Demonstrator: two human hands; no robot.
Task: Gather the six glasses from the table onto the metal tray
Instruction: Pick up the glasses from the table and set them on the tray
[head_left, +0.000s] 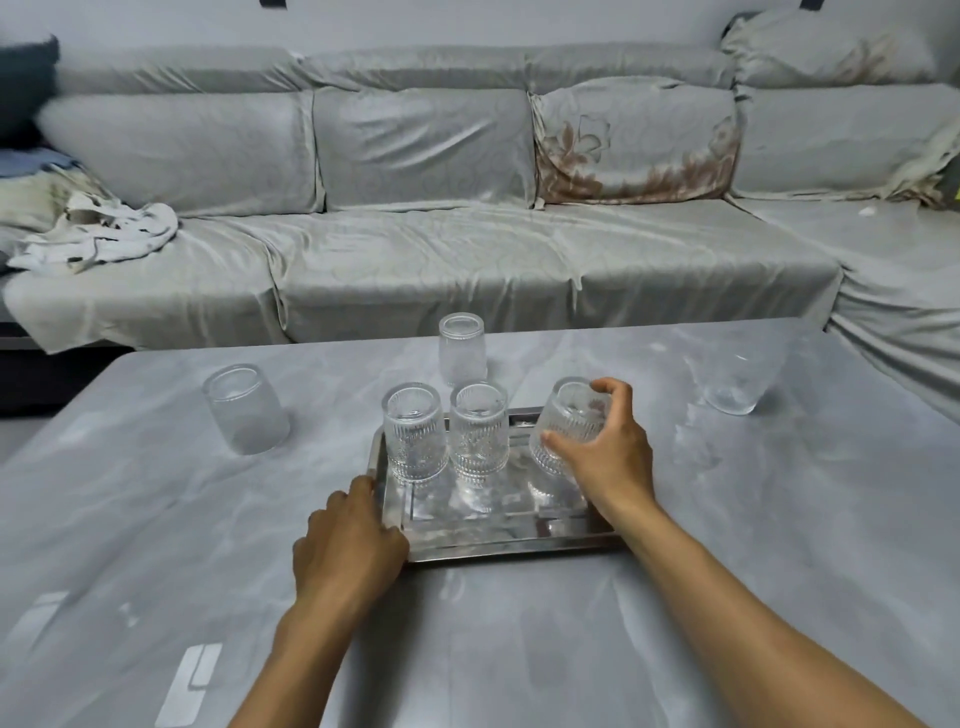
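A shiny metal tray (498, 543) lies on the grey table. Two ribbed glasses (415, 434) (479, 428) stand upside down along its far side. My right hand (608, 457) grips a third ribbed glass (569, 421), tilted, over the tray's far right corner. My left hand (350, 540) rests on the tray's left rim, fingers curled against it. A frosted glass (461, 349) stands just beyond the tray. Another frosted glass (245, 408) sits at the far left of the table. A clear glass (737, 376) stands at the far right.
The grey marbled table (156, 519) stretches wide around the tray. Behind it runs a long sofa (467, 249) under a grey cover, with crumpled white cloth (104, 234) on its left seat.
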